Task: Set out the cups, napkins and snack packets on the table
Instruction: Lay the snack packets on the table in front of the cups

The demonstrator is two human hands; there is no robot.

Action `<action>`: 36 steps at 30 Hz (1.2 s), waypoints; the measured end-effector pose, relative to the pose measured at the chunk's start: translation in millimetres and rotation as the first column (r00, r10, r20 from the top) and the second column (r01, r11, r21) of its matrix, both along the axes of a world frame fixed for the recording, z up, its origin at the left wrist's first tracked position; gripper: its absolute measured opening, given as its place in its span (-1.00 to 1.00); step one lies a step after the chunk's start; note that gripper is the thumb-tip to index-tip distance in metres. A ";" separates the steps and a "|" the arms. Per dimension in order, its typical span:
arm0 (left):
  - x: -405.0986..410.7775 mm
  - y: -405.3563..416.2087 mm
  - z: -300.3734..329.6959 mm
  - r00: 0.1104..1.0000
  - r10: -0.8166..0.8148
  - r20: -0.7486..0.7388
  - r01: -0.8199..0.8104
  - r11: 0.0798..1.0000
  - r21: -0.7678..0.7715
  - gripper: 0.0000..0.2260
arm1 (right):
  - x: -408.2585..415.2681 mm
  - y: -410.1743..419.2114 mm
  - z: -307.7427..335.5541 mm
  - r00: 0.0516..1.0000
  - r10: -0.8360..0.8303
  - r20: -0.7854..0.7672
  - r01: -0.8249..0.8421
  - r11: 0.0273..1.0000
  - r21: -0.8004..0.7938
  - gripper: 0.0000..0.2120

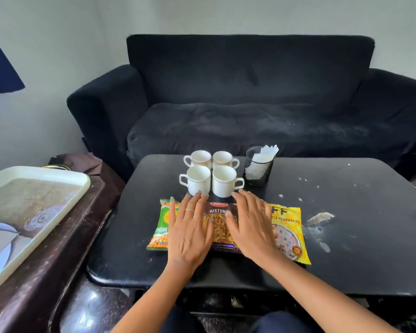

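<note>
My left hand (pixel 190 233) and right hand (pixel 251 227) lie flat, fingers straight, on three colourful plastic snack packets (pixel 222 230) just before four white ceramic cups (pixel 210 173); I judge I am aligning them, then withdraw.

The left hand (pixel 189 230) and right hand (pixel 249 227) lay flat over the three snack packets, hiding much of the middle packet (pixel 220 230), the right part of the green packet (pixel 160 230) and the left part of the yellow packet (pixel 288 233), so their printed names read only in part. The napkins (pixel 265 153) were mostly hidden inside the mesh holder (pixel 258 170). The tray (pixel 34 203) was cut off by the left edge, and the worktop (pixel 370 224) by the right.
</note>
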State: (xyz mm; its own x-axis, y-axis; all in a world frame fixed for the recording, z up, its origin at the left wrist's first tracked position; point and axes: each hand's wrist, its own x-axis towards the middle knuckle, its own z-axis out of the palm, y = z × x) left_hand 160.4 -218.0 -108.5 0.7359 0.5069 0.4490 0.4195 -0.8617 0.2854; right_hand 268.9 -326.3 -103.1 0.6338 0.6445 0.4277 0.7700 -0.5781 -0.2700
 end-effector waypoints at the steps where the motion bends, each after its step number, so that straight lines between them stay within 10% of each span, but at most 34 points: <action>1: 6.7 4.7 4.3 0.999 0.011 0.033 -0.011 1.000 -0.007 -0.52 | 7.4 1.5 4.0 1.000 0.006 0.012 -0.006 1.000 0.016 -0.57; 6: 46.5 39.2 18.2 0.995 0.079 0.054 -0.075 0.994 -0.076 -0.45 | 43.8 17.4 15.2 0.999 0.033 -0.015 -0.033 0.999 -0.022 -0.57; 18: 108.7 120.5 28.3 0.916 0.012 -0.401 -0.066 0.990 -0.122 -0.34 | 96.3 86.6 21.0 0.919 0.040 -0.392 -0.084 0.992 -0.098 -0.29; 36: 102.6 126.4 37.3 0.962 -0.028 -0.273 -0.008 0.992 -0.129 -0.35 | 102.7 90.1 23.1 0.973 0.039 -0.228 -0.092 0.969 -0.227 -0.31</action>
